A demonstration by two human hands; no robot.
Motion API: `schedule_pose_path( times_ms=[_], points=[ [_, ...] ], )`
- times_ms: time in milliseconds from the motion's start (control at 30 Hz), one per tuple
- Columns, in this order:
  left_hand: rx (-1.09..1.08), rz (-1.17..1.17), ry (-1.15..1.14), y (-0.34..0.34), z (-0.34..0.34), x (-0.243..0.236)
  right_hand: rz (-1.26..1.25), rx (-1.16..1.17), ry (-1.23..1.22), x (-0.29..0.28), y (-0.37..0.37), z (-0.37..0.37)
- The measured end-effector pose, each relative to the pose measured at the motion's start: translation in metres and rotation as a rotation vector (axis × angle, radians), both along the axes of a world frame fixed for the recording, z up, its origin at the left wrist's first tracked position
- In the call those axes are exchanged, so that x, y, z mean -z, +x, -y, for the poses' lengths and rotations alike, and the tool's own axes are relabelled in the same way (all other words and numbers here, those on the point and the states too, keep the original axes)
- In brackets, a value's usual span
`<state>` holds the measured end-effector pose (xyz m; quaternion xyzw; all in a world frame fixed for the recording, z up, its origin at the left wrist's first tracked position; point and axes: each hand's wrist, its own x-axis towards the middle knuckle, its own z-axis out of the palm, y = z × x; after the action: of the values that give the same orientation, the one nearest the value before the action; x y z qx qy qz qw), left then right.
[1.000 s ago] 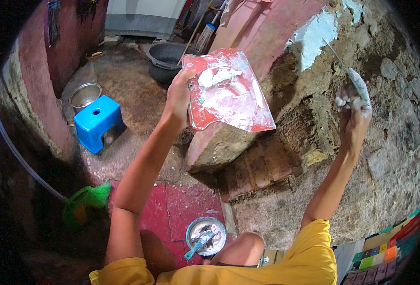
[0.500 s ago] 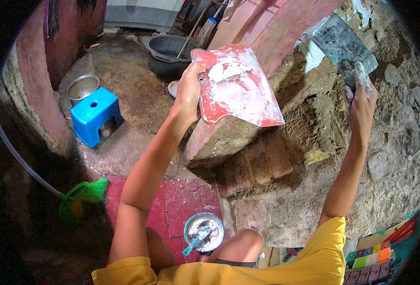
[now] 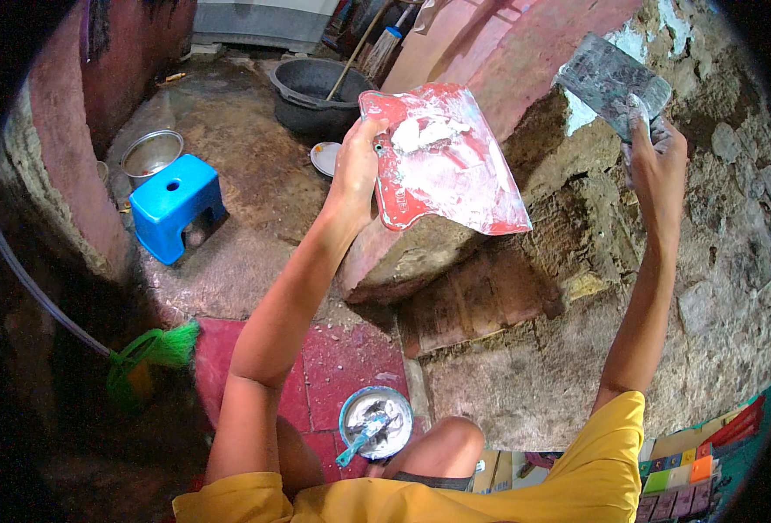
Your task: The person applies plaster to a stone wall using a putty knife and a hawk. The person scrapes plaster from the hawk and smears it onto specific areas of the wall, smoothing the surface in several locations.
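Note:
My left hand (image 3: 353,174) is closed on the edge of a red plastic putty board (image 3: 477,179), its thumb on top. White paste is smeared over the board, with a thicker lump near the middle. Further right, my right hand (image 3: 657,152) grips a dark grey, flat rectangular trowel (image 3: 610,83) by its lower side; whitish paste coats the fingers. The trowel is in front of the rough wall (image 3: 612,218), beside pale patches; whether it touches cannot be told. Between my legs stands a small tub (image 3: 377,392) of white paste with a blue-handled spatula (image 3: 358,444) in it.
A blue plastic stool (image 3: 175,193) and a metal pot (image 3: 152,155) stand at the left. Farther back are a large black basin (image 3: 316,91) with a stick in it and a small plate (image 3: 325,158). A green broom (image 3: 163,347) lies lower left. A masonry ledge (image 3: 412,261) juts out ahead.
My right hand has shifted the trowel leftward and turned it slightly. The putty board in my left hand has moved a little to the right.

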<state>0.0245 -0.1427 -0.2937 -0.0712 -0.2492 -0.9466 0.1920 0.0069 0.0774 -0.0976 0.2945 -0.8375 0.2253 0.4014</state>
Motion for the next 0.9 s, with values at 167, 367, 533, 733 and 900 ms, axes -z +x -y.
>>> schedule_pose_path(
  times_ms=[167, 367, 533, 733, 900],
  points=[
    [-0.023, -0.007, -0.013, 0.001, -0.003, -0.004, -0.007, -0.021, -0.025, 0.001, -0.006, 0.004],
    [-0.048, -0.028, -0.014, 0.002, -0.004, -0.008, -0.22, -0.075, 0.048, -0.001, -0.003, 0.009],
    [-0.02, -0.057, -0.033, 0.003, -0.002, -0.014, -0.28, 0.054, 0.115, -0.008, -0.007, 0.005],
    [-0.032, -0.099, -0.015, 0.002, -0.006, -0.023, -0.186, -0.041, 0.081, -0.012, 0.005, 0.008],
    [-0.139, -0.097, -0.093, -0.014, -0.001, -0.009, -0.185, -0.011, 0.086, -0.024, 0.009, 0.011]
  ],
)
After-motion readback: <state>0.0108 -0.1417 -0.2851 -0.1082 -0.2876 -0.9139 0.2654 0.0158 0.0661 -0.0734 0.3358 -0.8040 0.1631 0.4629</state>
